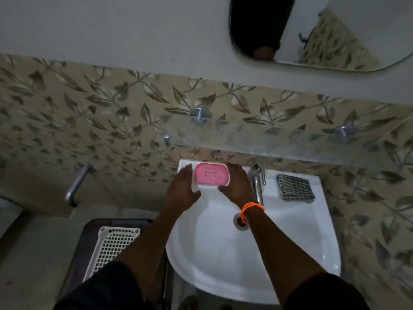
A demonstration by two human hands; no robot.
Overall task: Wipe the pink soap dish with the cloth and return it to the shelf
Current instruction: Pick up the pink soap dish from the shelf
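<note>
Hands are seen on either side of the pink soap dish (211, 174), which lies on the back left corner of the white sink (290, 242), at about 12 o'clock from the basin drain (241, 221). The left hand (182, 191) is laid at the dish's 9 o'clock side, fingers straight and flat on the rim, its grip wide and holding nothing. The right hand (237, 186) is placed at the 3 o'clock side, fingers extended against the dish's edge; whether the dish is actually gripped cannot be told. An orange band (252, 208) is worn on the right wrist. The folded checked cloth (295, 187) is seen on the sink's back right corner, at 3 o'clock from the tap (258, 182), well apart from both hands. The glass shelf (279, 142) is mounted on the wall above the sink.
</note>
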